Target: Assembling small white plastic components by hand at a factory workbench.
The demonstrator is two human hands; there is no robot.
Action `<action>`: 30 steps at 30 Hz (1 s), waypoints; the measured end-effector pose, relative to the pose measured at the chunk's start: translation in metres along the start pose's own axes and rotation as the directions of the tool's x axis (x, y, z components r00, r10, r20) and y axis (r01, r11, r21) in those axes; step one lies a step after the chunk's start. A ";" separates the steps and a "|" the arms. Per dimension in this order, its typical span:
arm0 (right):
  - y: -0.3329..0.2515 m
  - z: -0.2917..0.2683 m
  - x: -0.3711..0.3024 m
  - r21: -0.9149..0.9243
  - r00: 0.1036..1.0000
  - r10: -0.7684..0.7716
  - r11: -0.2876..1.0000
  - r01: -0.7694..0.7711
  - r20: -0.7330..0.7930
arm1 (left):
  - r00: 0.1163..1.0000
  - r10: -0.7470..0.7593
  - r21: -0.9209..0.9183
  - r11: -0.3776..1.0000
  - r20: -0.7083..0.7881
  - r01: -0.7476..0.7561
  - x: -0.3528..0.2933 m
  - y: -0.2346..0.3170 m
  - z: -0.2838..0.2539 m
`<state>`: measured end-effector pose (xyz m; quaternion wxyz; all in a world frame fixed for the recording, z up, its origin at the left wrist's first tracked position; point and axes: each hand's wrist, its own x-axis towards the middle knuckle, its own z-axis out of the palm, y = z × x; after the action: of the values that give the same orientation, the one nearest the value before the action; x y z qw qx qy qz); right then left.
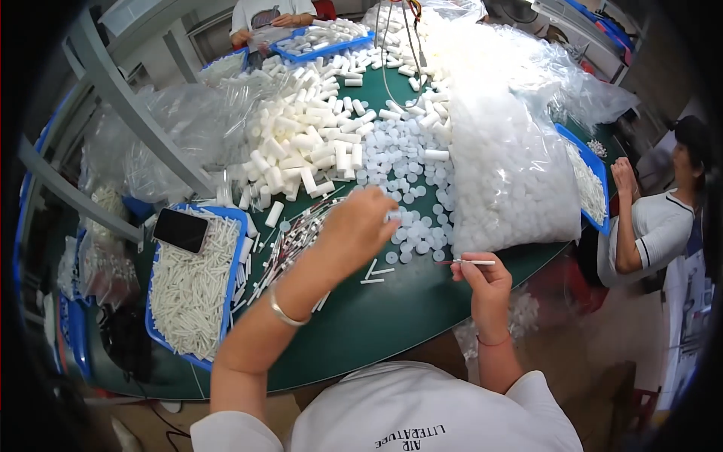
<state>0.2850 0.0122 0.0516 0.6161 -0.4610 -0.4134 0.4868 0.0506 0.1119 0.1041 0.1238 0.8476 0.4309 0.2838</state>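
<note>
On the green table (392, 316), the right hand (486, 282) pinches a thin white stick (473, 262) between its fingertips and holds it level just above the tabletop, near the front edge of a big clear bag of white caps (512, 181). The left hand (355, 226) reaches forward with its fingers curled down onto a loose spread of small pale round caps (410, 162) — whether they have closed on one I cannot tell. A blue tray of white sticks (192, 290) sits at the left with a dark phone (181, 230) on its corner, a heap of short white tubes (301, 143) lies farther back, and another person (651, 218) sits at the table's right side.
</note>
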 end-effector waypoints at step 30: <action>0.015 0.071 -0.014 -0.039 0.932 -0.065 0.996 0.084 0.355 | 0.795 -0.575 -0.970 0.005 0.195 0.241 -0.131 0.032 0.025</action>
<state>0.2113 0.0113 0.0526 0.5372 -0.3663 -0.5476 0.5267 0.0252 -0.0115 0.0494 0.6574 0.3481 0.3822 0.5482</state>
